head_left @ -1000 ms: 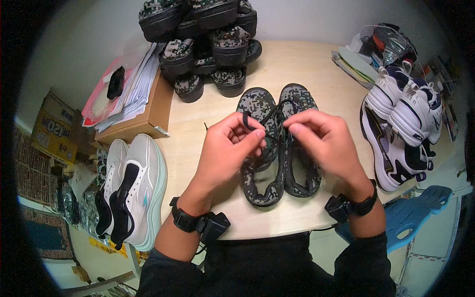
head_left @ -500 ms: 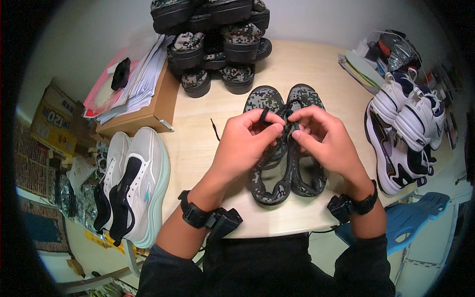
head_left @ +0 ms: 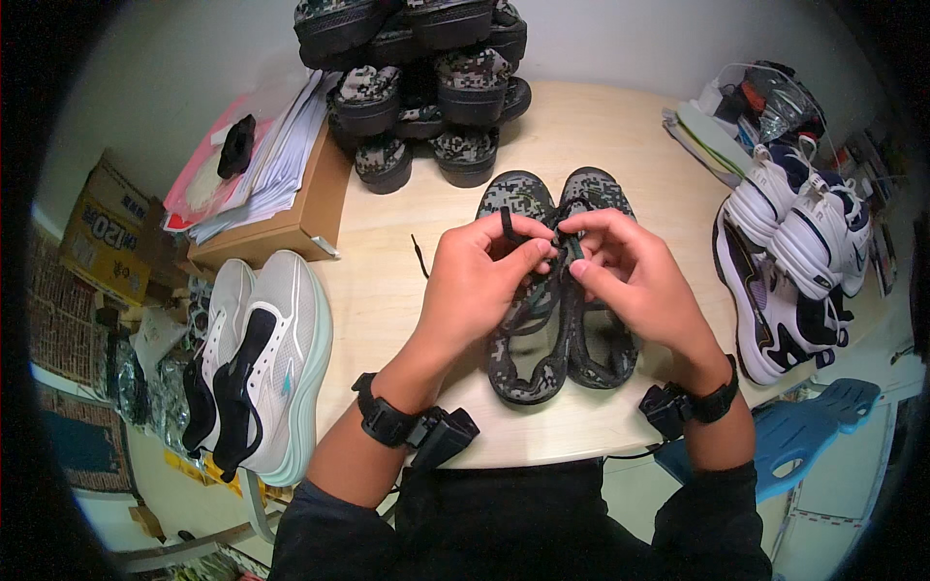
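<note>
A pair of camouflage shoes, the left shoe (head_left: 518, 194) and the right shoe (head_left: 599, 189), stands side by side in front of me, toes pointing away. Over the lacing area my left hand (head_left: 489, 271) pinches a black shoelace (head_left: 508, 225), which loops up past its index finger. The loose lace end (head_left: 418, 256) sticks out to the left above the table. My right hand (head_left: 625, 276) is closed at the same spot, thumb and index finger by the inner edge of the shoes. Its fingertips meet the lace, though the exact grip is partly hidden.
White-grey sneakers (head_left: 291, 368) rest at the left table edge. Behind them a cardboard box (head_left: 315, 198) carries papers. More camouflage shoes (head_left: 470, 92) are stacked at the back. White sneakers (head_left: 765, 320) pile up on the right, above a blue plastic chair (head_left: 814, 426).
Both hands stay over the shoes with small finger shifts. The lace loop at my left index finger has moved slightly left, and the right fingertips have drawn a little closer to the left ones.
</note>
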`<state>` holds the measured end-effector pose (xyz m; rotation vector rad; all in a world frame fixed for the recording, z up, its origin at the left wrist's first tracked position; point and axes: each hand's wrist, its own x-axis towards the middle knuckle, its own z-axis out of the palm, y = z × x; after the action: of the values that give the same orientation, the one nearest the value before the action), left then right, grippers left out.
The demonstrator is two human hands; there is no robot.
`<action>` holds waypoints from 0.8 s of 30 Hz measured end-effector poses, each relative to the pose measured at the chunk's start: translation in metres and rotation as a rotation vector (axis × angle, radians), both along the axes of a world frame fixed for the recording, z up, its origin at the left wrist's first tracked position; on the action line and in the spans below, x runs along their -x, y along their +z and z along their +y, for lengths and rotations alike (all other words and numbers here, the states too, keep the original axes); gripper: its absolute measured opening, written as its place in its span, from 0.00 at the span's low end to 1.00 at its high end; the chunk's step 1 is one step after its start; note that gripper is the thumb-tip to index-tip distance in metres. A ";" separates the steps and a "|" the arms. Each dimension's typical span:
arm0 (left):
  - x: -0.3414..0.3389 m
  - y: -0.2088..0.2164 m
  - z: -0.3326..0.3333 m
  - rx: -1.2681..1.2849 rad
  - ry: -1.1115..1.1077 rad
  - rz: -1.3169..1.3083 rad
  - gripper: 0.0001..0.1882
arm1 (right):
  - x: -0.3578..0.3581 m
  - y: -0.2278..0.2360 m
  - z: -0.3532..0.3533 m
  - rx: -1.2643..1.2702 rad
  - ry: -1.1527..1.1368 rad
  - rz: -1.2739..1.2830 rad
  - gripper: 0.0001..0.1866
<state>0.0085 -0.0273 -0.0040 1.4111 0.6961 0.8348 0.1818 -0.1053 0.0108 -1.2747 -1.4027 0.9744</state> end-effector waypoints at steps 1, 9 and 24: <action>0.000 0.001 -0.002 -0.001 0.000 0.001 0.07 | 0.000 0.001 0.000 0.002 0.007 0.005 0.17; -0.001 0.005 -0.012 -0.151 0.000 0.175 0.06 | -0.001 0.000 -0.001 -0.002 0.014 0.005 0.17; -0.006 0.000 -0.010 -0.097 0.137 0.125 0.06 | 0.000 -0.001 -0.001 -0.008 -0.004 -0.027 0.19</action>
<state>0.0142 -0.0378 -0.0040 1.5254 0.8659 0.9029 0.1820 -0.1065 0.0102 -1.2889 -1.4227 0.9509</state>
